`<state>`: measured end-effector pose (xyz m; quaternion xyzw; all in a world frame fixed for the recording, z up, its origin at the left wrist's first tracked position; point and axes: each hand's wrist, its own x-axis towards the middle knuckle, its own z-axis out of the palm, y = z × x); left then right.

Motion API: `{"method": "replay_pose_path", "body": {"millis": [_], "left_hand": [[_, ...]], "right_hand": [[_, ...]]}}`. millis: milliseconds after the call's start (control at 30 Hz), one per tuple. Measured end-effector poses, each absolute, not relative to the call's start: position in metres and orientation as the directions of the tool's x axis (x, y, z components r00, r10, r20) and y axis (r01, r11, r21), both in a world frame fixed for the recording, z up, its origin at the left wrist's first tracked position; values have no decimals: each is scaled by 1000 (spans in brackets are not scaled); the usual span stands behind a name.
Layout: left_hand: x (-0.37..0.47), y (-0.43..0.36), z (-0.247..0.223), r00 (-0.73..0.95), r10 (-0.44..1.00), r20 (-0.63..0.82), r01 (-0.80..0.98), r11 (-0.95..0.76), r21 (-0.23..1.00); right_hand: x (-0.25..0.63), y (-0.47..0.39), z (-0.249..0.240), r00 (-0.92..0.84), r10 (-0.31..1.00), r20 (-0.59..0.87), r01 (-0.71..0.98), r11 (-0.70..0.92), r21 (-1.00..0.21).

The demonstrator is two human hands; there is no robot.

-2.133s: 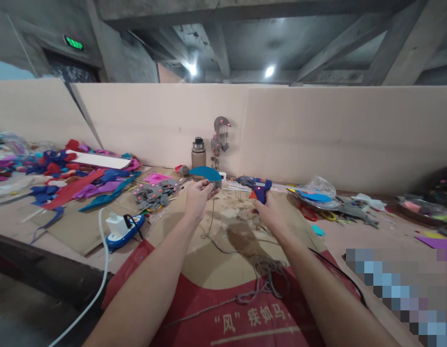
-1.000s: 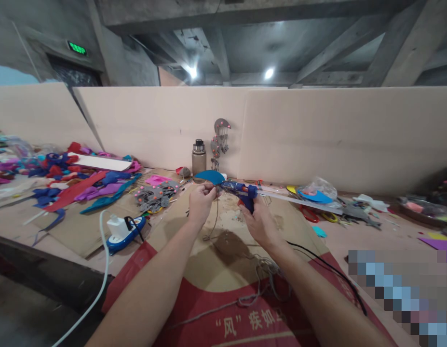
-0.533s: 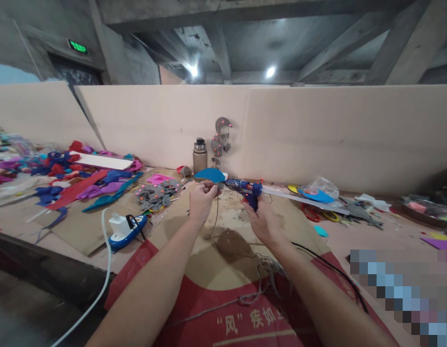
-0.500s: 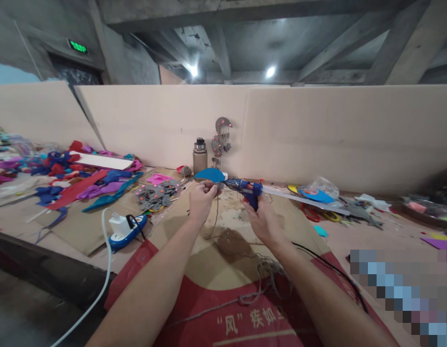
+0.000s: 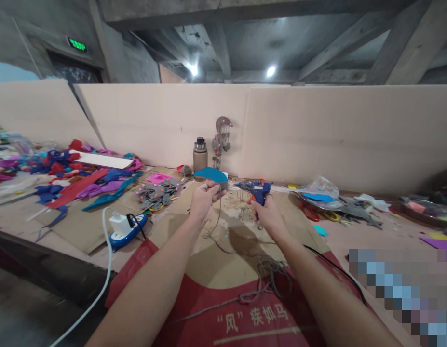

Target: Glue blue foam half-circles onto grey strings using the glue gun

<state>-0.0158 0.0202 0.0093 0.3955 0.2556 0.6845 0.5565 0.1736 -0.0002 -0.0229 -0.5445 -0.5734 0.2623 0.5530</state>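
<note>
My left hand pinches a blue crescent-shaped piece with a grey edge at its right end. Grey yarn hangs from beneath those fingers and runs down to a loose tangle on the cardboard. In my right hand is a blue glue gun, its nozzle pointing left, a short gap away from the blue piece.
A bottle and a grey hanging ornament stand at the back board. Left lie felt scraps, grey pieces with pink beads and a power strip. Red-handled scissors lie right, near a black cable.
The glue gun in my right hand has moved right, away from the blue piece. My left hand has turned the piece slightly, and its grey edge now shows.
</note>
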Motion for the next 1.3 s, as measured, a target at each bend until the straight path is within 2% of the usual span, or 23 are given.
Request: {"method": "replay_pose_path", "body": {"millis": [67, 133, 233, 300, 433, 500, 567, 633, 667, 700, 767, 833, 900, 967, 1033, 1133, 1233, 1300], "left_hand": [[-15, 19, 10, -60, 969, 239, -562, -231, 794], [-14, 18, 10, -59, 972, 229, -555, -222, 802], [-12, 17, 9, -69, 970, 232, -534, -232, 813], [-11, 17, 8, -70, 966, 250, -511, -250, 822], [-10, 17, 7, -90, 950, 298, -426, -307, 851], [-9, 16, 7, -97, 939, 330, -359, -342, 868], [-8, 15, 6, -92, 920, 380, -279, -390, 877], [-8, 14, 4, -88, 889, 449, -174, -457, 872], [-7, 13, 2, -88, 867, 490, -100, -497, 862], [-7, 12, 1, -83, 842, 532, -14, -535, 845], [-7, 10, -1, -56, 792, 607, 148, -595, 790], [-7, 6, -2, -23, 759, 651, 229, -630, 742], [-6, 2, 0, -17, 753, 658, 216, -640, 737], [-4, -1, 2, -41, 776, 629, 155, -617, 772], [-2, -2, 4, -59, 829, 556, 55, -553, 831], [2, 1, 4, -18, 900, 435, -128, -433, 892], [4, 4, 1, 41, 921, 386, -250, -365, 897], [5, 5, 0, 60, 929, 365, -290, -334, 897]], "right_hand": [[180, 6, -29, 202, 970, 135, 327, 63, -943], [187, 11, -34, 194, 980, 38, 474, -60, -878], [192, 17, -38, 198, 979, 42, 767, -128, -628], [193, 19, -41, 195, 979, 54, 864, -146, -481], [192, 12, -46, 165, 984, 63, 924, -131, -359], [191, 6, -44, 196, 967, 165, 937, -135, -322], [187, 0, -38, 210, 917, 340, 931, -81, -356], [176, -5, -29, 175, 861, 477, 848, 115, -517], [168, -7, -24, 160, 847, 507, 739, 238, -631], [159, -9, -20, 135, 855, 500, 578, 342, -740], [139, -13, -12, 93, 893, 441, 194, 418, -888], [122, -18, -7, 61, 928, 367, -129, 372, -919], [113, -21, -5, 36, 961, 276, -291, 274, -917], [112, -22, -3, 35, 974, 223, -301, 224, -927], [118, -22, -1, 59, 969, 240, -205, 247, -947], [129, -22, 3, 99, 930, 353, 40, 351, -936], [136, -23, 7, 115, 865, 488, 280, 443, -852], [139, -25, 8, 119, 820, 560, 378, 484, -789]]}}
